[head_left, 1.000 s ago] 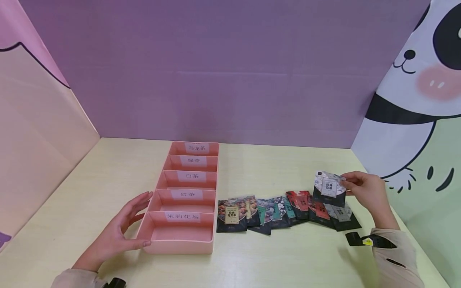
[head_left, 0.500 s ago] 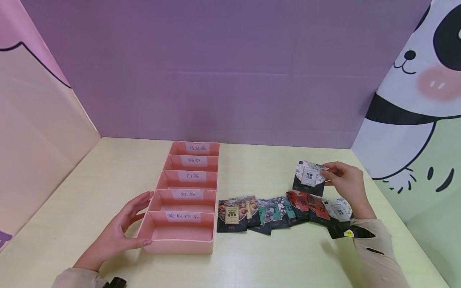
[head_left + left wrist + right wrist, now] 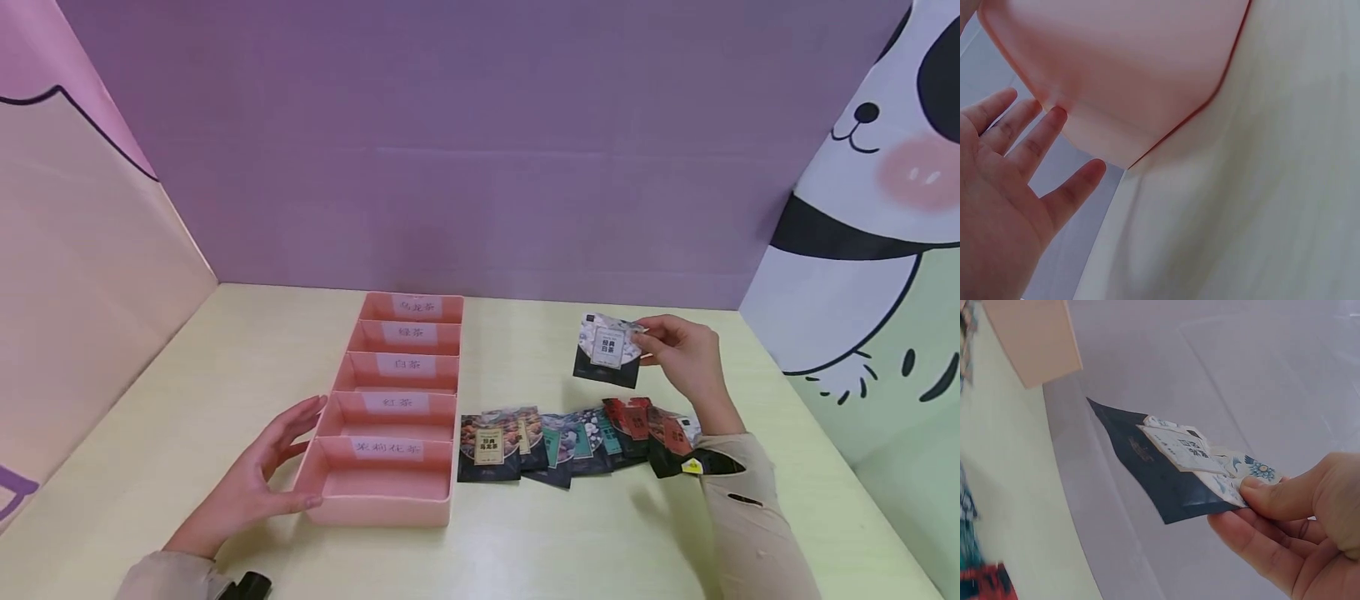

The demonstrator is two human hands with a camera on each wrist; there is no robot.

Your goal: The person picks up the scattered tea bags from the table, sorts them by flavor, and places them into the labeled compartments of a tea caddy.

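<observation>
My right hand [image 3: 684, 360] pinches a white-and-black tea sachet [image 3: 606, 354] by its right edge, thumb on the printed face, raised above the table. The right wrist view shows the sachet [image 3: 1166, 469] tilted, with a white label on its front. At the left of a pink compartment box [image 3: 378, 512], my left hand [image 3: 258, 483] rests with spread fingers and thumb at its side wall. Close up in the left wrist view, the fingertips [image 3: 1057, 115] meet the box wall [image 3: 1129, 69]. Five compartments, each with a white paper label, run front to back.
Right of the box lies an overlapping row of sachets: brown-and-yellow ones [image 3: 489, 450], teal ones [image 3: 556, 450] and red ones [image 3: 628, 423]. My right sleeve [image 3: 750, 508] covers part of the row's right end. A purple backdrop [image 3: 480, 150] closes off the table's back.
My right hand has carried the white-and-black sachet left and away from me, off the right end of the row. The left hand stays at the box.
</observation>
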